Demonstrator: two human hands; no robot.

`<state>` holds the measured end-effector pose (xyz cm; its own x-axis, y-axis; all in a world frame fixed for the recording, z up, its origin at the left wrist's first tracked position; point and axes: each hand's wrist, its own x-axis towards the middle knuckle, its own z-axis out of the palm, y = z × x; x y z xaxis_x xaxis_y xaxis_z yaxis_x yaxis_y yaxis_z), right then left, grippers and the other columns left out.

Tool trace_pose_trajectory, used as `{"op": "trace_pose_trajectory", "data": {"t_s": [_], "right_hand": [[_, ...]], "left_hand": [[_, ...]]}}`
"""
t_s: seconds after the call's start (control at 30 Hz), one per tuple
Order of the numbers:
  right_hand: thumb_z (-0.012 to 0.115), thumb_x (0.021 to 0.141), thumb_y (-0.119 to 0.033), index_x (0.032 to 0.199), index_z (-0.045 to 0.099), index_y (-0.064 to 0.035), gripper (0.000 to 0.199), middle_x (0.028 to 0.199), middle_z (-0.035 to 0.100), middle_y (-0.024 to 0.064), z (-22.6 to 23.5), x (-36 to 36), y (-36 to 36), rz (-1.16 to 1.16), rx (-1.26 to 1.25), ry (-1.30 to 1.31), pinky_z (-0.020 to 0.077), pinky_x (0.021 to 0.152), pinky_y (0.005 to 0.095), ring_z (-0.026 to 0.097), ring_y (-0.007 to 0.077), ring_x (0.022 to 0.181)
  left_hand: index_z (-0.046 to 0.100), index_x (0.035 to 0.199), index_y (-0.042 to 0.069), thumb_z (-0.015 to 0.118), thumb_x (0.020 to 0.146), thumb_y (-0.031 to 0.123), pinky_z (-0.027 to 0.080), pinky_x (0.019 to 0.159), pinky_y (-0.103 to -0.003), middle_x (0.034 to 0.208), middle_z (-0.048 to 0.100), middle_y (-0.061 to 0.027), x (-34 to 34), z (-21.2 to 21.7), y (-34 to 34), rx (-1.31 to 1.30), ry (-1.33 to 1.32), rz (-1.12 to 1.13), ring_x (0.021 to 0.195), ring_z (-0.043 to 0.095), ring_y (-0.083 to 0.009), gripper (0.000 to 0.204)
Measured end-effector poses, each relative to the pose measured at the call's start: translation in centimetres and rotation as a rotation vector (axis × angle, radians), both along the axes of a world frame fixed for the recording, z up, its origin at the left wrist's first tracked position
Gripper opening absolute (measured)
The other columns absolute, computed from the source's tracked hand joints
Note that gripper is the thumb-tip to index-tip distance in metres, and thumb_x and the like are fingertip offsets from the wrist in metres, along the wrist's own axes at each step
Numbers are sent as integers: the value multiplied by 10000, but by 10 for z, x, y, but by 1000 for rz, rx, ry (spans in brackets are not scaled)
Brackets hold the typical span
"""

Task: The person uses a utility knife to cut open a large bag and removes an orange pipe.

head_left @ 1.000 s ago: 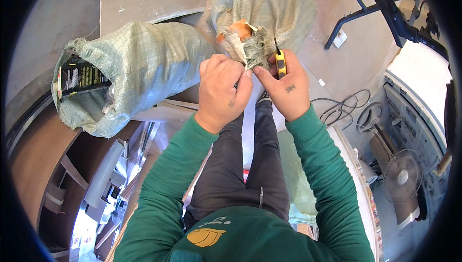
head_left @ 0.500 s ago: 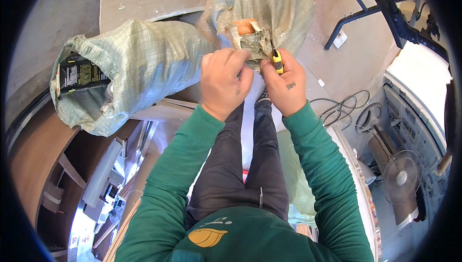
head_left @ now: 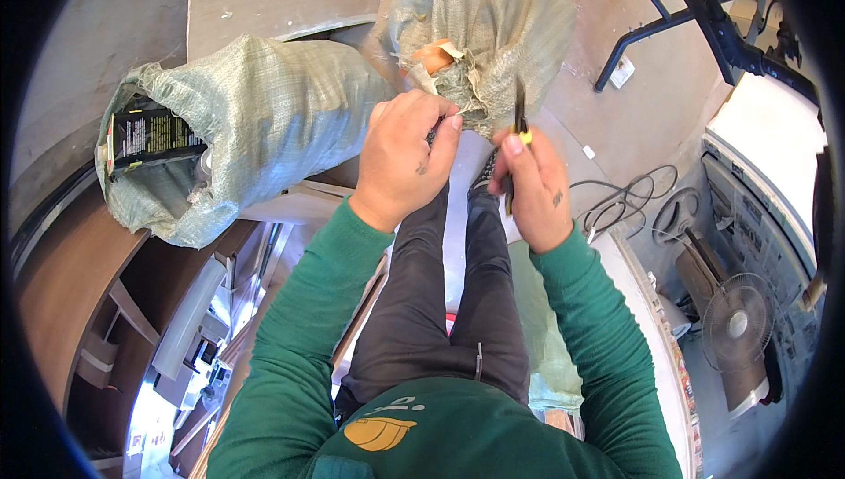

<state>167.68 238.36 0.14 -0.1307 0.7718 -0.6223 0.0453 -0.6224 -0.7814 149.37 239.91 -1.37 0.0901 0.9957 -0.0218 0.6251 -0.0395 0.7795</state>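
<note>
A woven sack (head_left: 502, 13) stands upright in front of me, its gathered neck turned toward my hands. At that bunched neck, an orange piece (head_left: 433, 58) pokes out beside frayed, torn edges. My left hand (head_left: 409, 153) pinches the ragged edge of the neck between thumb and fingers. To its right, my right hand (head_left: 532, 184) is closed around a yellow and black utility knife (head_left: 525, 136), whose dark blade end points away from me. The blade is apart from the neck and slightly blurred.
Another woven sack (head_left: 290, 109) lies on its side at the left, its mouth showing a black box (head_left: 154, 134). Black metal tubing (head_left: 704, 17) stands at the far right. A coiled cable (head_left: 625, 197) and a fan (head_left: 736, 322) are nearer on the right; brown wooden panels (head_left: 79, 259) stand left.
My right hand has moved right and slightly toward me with the knife, away from the sack's neck. My left hand keeps its pinch, and the orange piece has tilted left.
</note>
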Motion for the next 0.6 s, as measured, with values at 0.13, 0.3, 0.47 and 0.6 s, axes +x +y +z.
{"op": "trace_pose_trajectory", "data": {"t_s": [0.13,0.3,0.47,0.6], "right_hand": [[491,1046,-391,970,579,-5,403,712,556,32,2,2,-21,67,-212,120,456,541,252,548,98,585],[443,1051,-464,943,578,11,506,674,535,45,0,-6,-14,136,-252,112,471,513,262,556,112,558],[452,1045,-458,910,567,10,500,638,540,58,-10,-12,-16,197,-210,64,471,508,289,563,134,538],[449,1048,-440,881,557,3,485,616,532,62,-15,3,-49,271,-231,-24,465,509,303,563,147,528]], "left_hand": [[649,889,45,666,876,82,432,746,-362,825,637,-81,-2,4,1,42,29,-47,778,607,-271,43],[645,881,47,666,875,75,432,738,-368,830,642,-78,-2,8,-3,35,56,-56,774,601,-279,37],[643,885,49,660,879,69,441,737,-375,833,645,-77,-4,5,-5,41,51,-39,783,599,-280,27],[639,886,51,647,894,78,449,749,-372,843,648,-86,-12,8,-5,27,18,12,793,601,-283,29]]}}
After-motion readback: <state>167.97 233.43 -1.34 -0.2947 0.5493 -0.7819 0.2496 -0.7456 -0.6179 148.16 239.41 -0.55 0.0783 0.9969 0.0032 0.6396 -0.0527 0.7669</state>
